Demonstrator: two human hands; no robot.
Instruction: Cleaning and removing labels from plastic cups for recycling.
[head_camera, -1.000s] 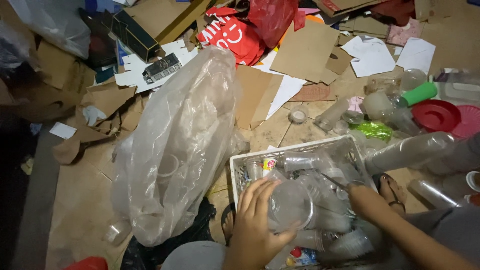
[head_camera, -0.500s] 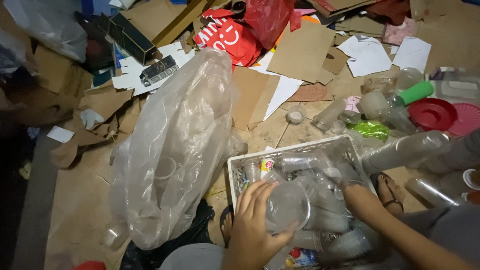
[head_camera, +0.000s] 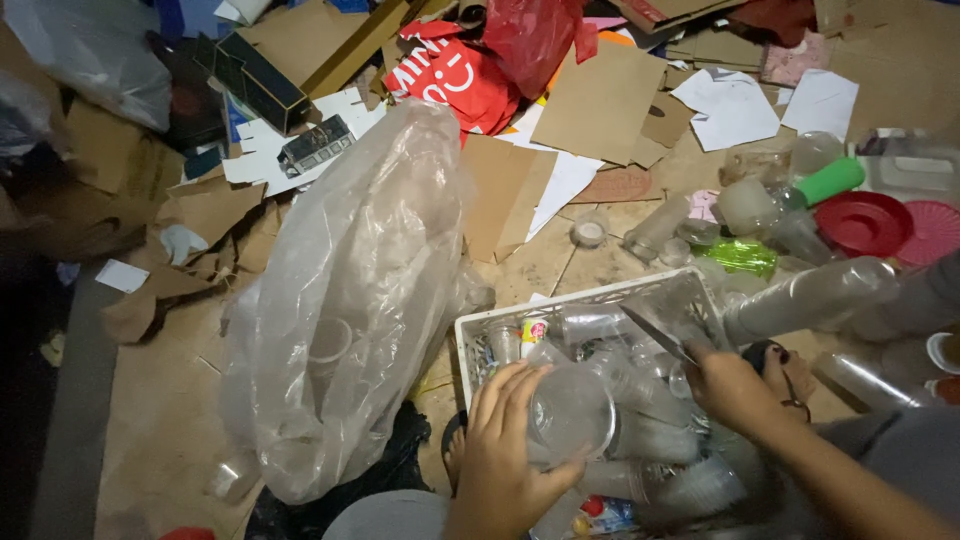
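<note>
My left hand (head_camera: 505, 465) grips a clear plastic cup (head_camera: 572, 412) lying on its side, mouth toward me, over the near part of a white plastic basket (head_camera: 468, 340). The basket is filled with several clear cups and bottles. My right hand (head_camera: 735, 388) is over the basket's right side and holds a thin dark blade (head_camera: 655, 335) that points up and left across the cups. Standing just left of the basket, a large clear plastic bag (head_camera: 350, 300) has a few cups inside.
Cardboard pieces (head_camera: 600, 100), white paper scraps (head_camera: 725, 110) and red plastic bags (head_camera: 465, 75) cover the floor behind. Stacked clear cups (head_camera: 810, 295), red lids (head_camera: 865, 222), a green-capped container (head_camera: 828, 180) and loose bottles lie to the right. A black bag (head_camera: 400, 470) sits under the clear one.
My right hand has shifted slightly up with the blade. My left hand keeps the cup in nearly the same place.
</note>
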